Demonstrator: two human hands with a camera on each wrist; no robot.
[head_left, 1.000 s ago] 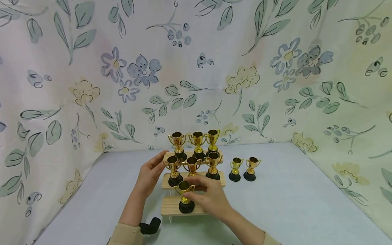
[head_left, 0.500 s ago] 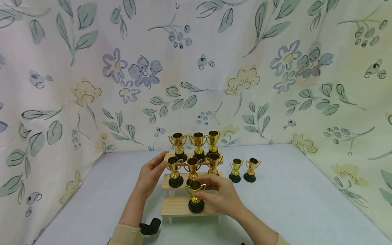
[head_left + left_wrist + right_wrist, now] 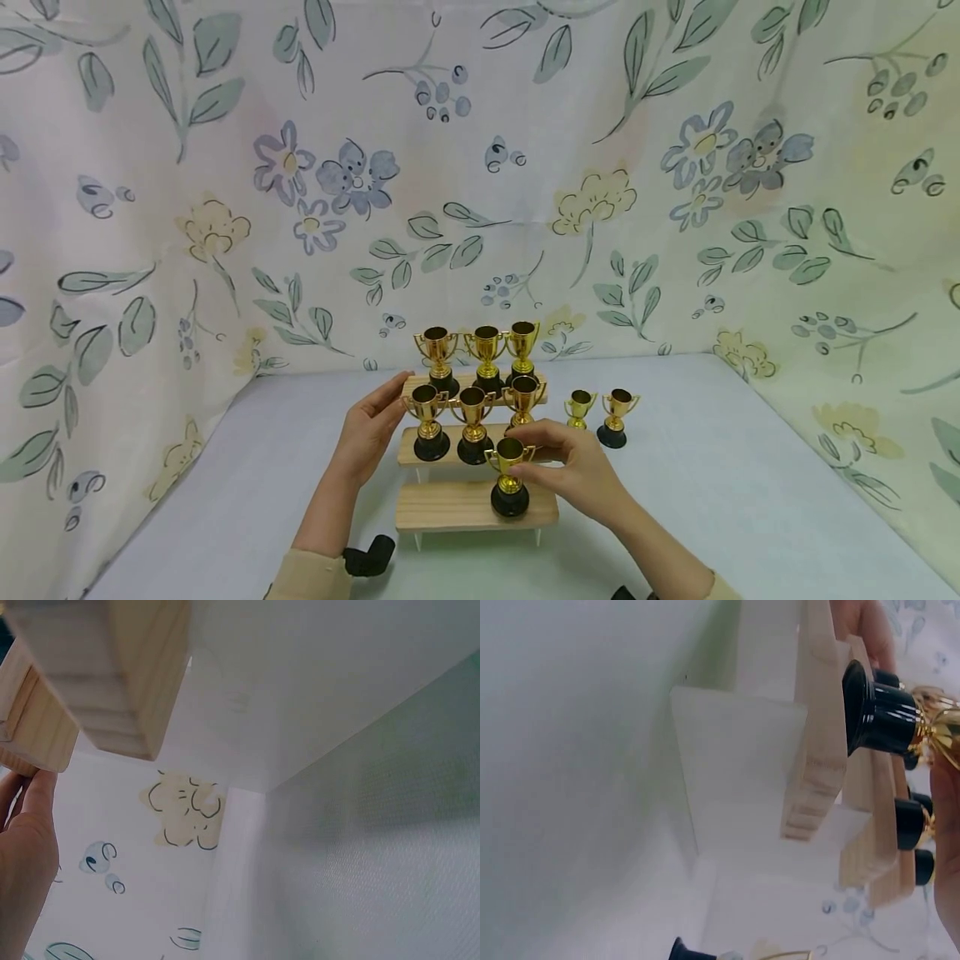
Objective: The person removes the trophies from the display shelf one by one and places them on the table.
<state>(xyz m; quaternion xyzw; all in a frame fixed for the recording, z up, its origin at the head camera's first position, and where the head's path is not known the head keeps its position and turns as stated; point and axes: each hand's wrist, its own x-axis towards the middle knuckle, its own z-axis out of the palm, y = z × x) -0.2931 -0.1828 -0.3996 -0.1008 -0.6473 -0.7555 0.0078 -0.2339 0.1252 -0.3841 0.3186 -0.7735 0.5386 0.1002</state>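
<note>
Small gold trophy (image 3: pixel 509 475) stands on lowest step of wooden stepped stand (image 3: pixel 450 508), right of centre. Right hand (image 3: pixel 581 473) pinches its stem. Left hand (image 3: pixel 369 433), fingers relaxed, rests against stand's left end. Two trophies (image 3: pixel 596 414) stand on table (image 3: pixel 735 500) beside it.

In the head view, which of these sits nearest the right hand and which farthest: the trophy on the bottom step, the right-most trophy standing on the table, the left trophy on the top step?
From the right hand:
1. Trophy on the bottom step, held in its fingers.
2. Right-most trophy on the table, behind and right of the hand.
3. Left trophy on the top step, far back-left.
</note>
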